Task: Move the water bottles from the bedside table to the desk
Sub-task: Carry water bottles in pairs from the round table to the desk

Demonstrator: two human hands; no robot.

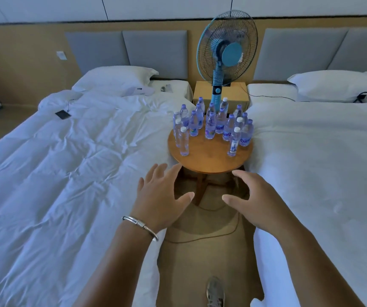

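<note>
Both hands are reaching out between the two beds: the left hand (pixel 159 191) and the right hand (pixel 252 197) are hovering with fingers spread, holding nothing. The water bottles (pixel 213 125) are standing upright, crowding the far half of the round wooden table (pixel 209 161), a blue fan (pixel 227 54) behind them.

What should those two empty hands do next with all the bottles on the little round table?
Probably reach forward: both the left hand and right hand hover open, short of the round wooden table. The nearest clear plastic water bottles, white-capped, stand at its front, easiest to grasp first.
</note>
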